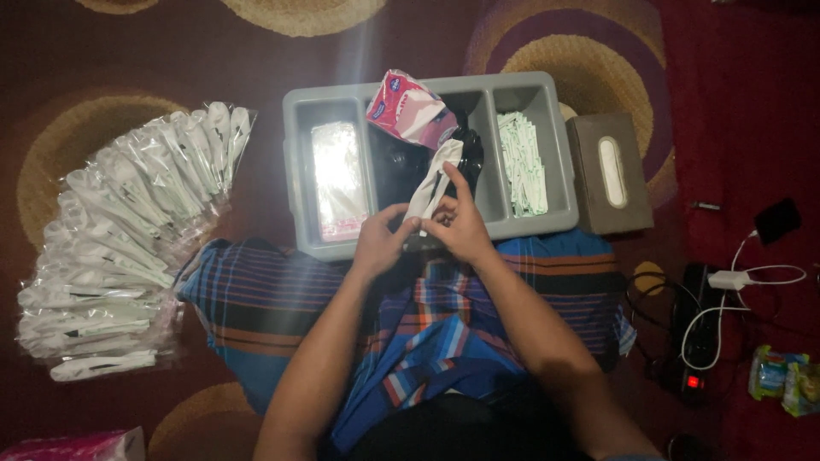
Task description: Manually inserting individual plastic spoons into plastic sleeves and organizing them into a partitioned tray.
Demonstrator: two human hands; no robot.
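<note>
While over grey tray (301, 171), both hands' fingers (451, 183) pinch white napkin (431, 189) between them.

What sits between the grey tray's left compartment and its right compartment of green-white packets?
In the head view, the dark middle compartment, with a pink-white tissue pack over it.
</note>
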